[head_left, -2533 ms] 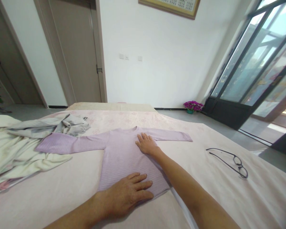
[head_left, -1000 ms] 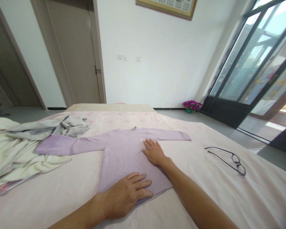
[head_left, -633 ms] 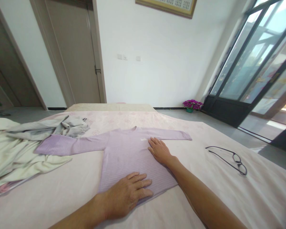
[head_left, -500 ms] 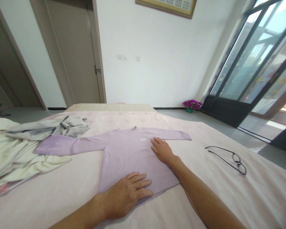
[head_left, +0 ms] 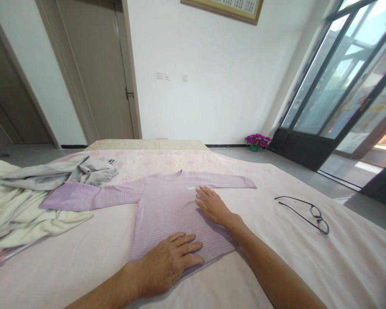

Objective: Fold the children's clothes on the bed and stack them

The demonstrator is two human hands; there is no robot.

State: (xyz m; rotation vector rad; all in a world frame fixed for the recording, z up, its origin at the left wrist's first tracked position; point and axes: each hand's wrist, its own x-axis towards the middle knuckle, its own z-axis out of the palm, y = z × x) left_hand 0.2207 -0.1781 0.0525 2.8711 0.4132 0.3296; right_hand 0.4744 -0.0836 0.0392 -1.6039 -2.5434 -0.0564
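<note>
A light purple ribbed long-sleeved shirt (head_left: 167,214) lies spread flat, its neckline pointing away from me and both sleeves out to the sides. My left hand (head_left: 169,262) rests palm down on the shirt near its bottom hem, fingers stretched out. Over the chest, beside a small white print (head_left: 191,187), is my right hand (head_left: 214,205), open with fingers extended; whether it touches the cloth or hovers just above is hard to tell. The left-hand sleeve's end overlaps a heap of clothes.
Cream clothes (head_left: 6,206) and a grey garment (head_left: 67,174) are piled on the left. Black-framed glasses (head_left: 315,216) lie on the pink bedsheet (head_left: 260,240) at the right. Purple flowers (head_left: 257,140) stand on the floor by a glass door (head_left: 321,86).
My right hand has shifted slightly left across the shirt's chest, now partly covering the white print. My left hand stays on the lower shirt. The view has turned slightly.
</note>
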